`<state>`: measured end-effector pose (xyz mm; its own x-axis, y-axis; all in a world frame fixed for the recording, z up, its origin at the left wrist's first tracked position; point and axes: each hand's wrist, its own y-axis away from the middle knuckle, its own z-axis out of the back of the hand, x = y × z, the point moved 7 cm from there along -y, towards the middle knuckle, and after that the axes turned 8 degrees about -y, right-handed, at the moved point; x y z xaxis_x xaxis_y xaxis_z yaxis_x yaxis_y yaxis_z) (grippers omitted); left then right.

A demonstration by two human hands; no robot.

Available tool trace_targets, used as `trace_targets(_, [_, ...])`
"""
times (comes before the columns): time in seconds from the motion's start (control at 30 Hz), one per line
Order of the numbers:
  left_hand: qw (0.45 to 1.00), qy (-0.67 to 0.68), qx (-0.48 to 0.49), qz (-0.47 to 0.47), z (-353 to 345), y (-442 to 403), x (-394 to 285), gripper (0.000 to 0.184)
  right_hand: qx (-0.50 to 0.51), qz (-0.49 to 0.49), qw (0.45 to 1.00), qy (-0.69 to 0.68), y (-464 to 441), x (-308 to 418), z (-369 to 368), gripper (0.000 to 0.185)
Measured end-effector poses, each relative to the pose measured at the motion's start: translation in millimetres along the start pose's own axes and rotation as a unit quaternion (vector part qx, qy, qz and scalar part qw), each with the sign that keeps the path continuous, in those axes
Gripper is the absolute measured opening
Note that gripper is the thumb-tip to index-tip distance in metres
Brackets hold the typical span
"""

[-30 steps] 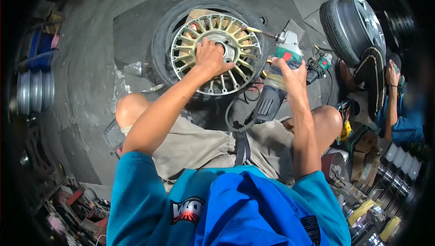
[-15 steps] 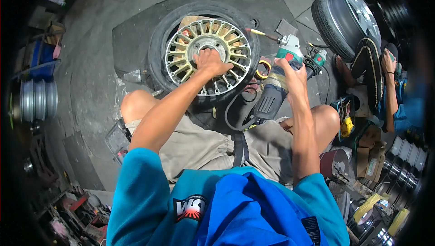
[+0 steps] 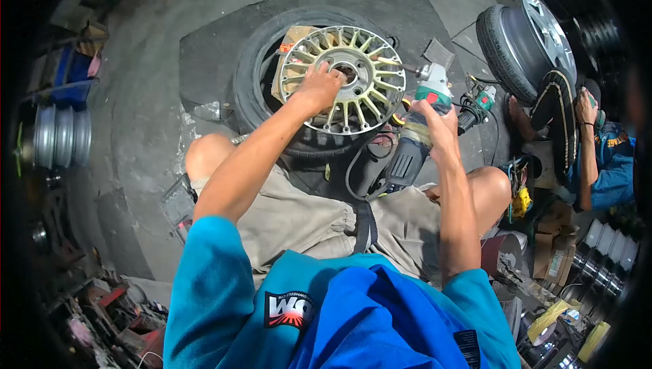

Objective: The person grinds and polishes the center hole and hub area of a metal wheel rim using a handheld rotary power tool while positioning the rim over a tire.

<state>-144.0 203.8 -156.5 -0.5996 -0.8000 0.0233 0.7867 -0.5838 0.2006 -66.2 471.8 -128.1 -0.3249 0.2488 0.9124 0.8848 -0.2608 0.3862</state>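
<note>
In the head view, a round multi-spoke wheel centre (image 3: 367, 87) with yellowish spokes and a bolt-holed silver rim lies over a black tyre (image 3: 246, 63). My left hand (image 3: 319, 88) is closed on it, fingers curled at the left of the hub opening. The fingertips are partly hidden. My right hand (image 3: 438, 124) is wrapped round the neck of a corded power grinder (image 3: 409, 158) with a green collar and silver head. A thin rod runs from that head to the wheel centre's right edge; whether it touches the spokes I cannot tell.
Cardboard (image 3: 296, 37) shows inside the tyre. Another corded green tool (image 3: 483, 97) lies to the right. Beyond it stands a tyred wheel (image 3: 506, 49), near a seated person (image 3: 601, 165). Silver rims (image 3: 62, 136) are stacked at the left. A flat grey block (image 3: 438, 51) rests on the floor mat.
The wheel centre has shifted right, towards the grinder's rod. My left hand now sits left of the hub opening instead of over it. My right hand keeps hold of the grinder.
</note>
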Motion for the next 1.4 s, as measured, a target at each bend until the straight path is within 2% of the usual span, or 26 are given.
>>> trace_targets(0.17, [0.997,-0.017,-0.080,-0.011,19.0,16.4,-29.3,0.039,0.008,0.007,0.998,0.068,-9.8,-18.2,-28.2,0.070])
trace_targets(0.2, [0.980,0.180,-0.085,0.015,23.7,16.0,-31.4,0.038,0.008,-0.013,0.997,0.074,-9.7,-19.5,-38.5,0.072])
trace_targets(0.23, [0.924,0.370,-0.087,0.042,25.3,13.0,-32.0,0.039,0.010,-0.032,0.996,0.081,-11.9,-20.0,-47.8,0.074])
trace_targets(0.3, [0.817,0.561,-0.041,0.130,16.1,3.3,-34.6,0.053,0.011,-0.027,0.995,0.095,-32.4,-39.1,-51.5,0.079])
trace_targets(0.33, [0.796,0.588,-0.012,0.145,7.2,-2.5,-36.8,0.079,0.000,-0.025,0.995,0.098,-39.5,-43.3,-53.4,0.081])
trace_targets(0.37, [0.793,0.591,-0.016,0.149,15.0,-3.6,-39.3,0.079,-0.011,-0.024,0.994,0.102,-40.9,-40.9,-58.2,0.083])
trace_targets(0.4, [0.767,0.619,0.028,0.168,15.6,-4.2,-44.2,0.089,-0.045,-0.019,0.983,0.175,-41.8,-37.7,-59.9,0.077])
trace_targets(0.43, [0.738,0.645,0.073,0.186,14.3,-4.7,-48.7,0.100,-0.040,-0.019,0.983,0.180,-39.2,-30.7,-68.1,0.077])
trace_targets(0.47, [0.751,0.637,0.076,0.154,9.3,-13.5,-48.6,0.111,-0.026,-0.024,0.980,0.197,-34.1,-23.1,-76.3,0.082])
trace_targets(0.53, [0.764,0.623,0.049,0.161,9.2,-15.9,-50.5,0.101,-0.005,0.001,0.967,0.253,-19.3,-2.2,-92.5,0.091])
trace_targets(0.57, [0.771,0.613,0.025,0.171,16.9,-12.9,-47.8,0.096,-0.002,-0.001,0.966,0.257,-19.6,-1.0,-96.1,0.091])
trace_targets(0.6, [0.768,0.615,0.025,0.175,21.8,-9.0,-45.9,0.096,0.002,0.033,0.946,0.324,-20.4,3.6,-100.1,0.088])
trace_targets(0.67, [0.675,0.718,0.081,0.149,22.8,-4.5,-54.0,0.080,0.034,0.104,0.908,0.405,-21.3,12.9,-109.6,0.081])
trace_targets(0.7, [0.673,0.720,0.081,0.151,22.6,-2.7,-54.7,0.080,0.036,0.103,0.907,0.407,-22.6,15.1,-110.5,0.081])
trace_targets(0.77, [0.628,0.767,0.002,0.136,26.3,-4.9,-52.9,0.063,0.068,0.103,0.910,0.396,-25.1,17.8,-116.7,0.080])
trace_targets(0.9, [0.615,0.777,0.000,0.138,12.9,-17.9,-44.7,0.057,0.054,0.092,0.912,0.396,-35.5,13.7,-123.1,0.080])
trace_targets(0.97, [0.633,0.759,0.018,0.152,18.9,-15.8,-40.1,0.055,0.031,0.080,0.906,0.414,-35.0,15.0,-124.1,0.081])
trace_targets(1.03, [0.641,0.751,0.019,0.155,18.9,-9.4,-47.0,0.055,0.048,0.075,0.913,0.397,-38.0,9.7,-116.1,0.081])
trace_targets(1.13, [0.621,0.767,-0.055,0.156,14.9,-11.5,-54.6,0.058,0.117,0.085,0.919,0.366,-40.0,7.0,-112.6,0.079])
trace_targets(1.17, [0.620,0.767,-0.052,0.156,26.0,-6.4,-51.8,0.058,0.115,0.082,0.920,0.366,-40.5,8.0,-112.6,0.079])
trace_targets(1.23, [0.628,0.758,0.030,0.174,38.8,-1.1,-48.3,0.060,0.083,0.077,0.906,0.408,-41.9,16.7,-113.5,0.076])
trace_targets(1.27, [0.609,0.779,0.002,0.152,24.6,-14.4,-49.7,0.062,0.053,0.075,0.896,0.435,-37.0,25.5,-118.0,0.075])
trace_targets(1.37, [0.610,0.781,0.012,0.131,31.2,-17.5,-46.1,0.061,0.044,0.071,0.890,0.449,-34.4,32.9,-123.8,0.073])
trace_targets(1.4, [0.632,0.759,0.050,0.148,29.3,-11.9,-46.9,0.059,0.046,0.072,0.890,0.449,-32.6,35.7,-123.2,0.073])
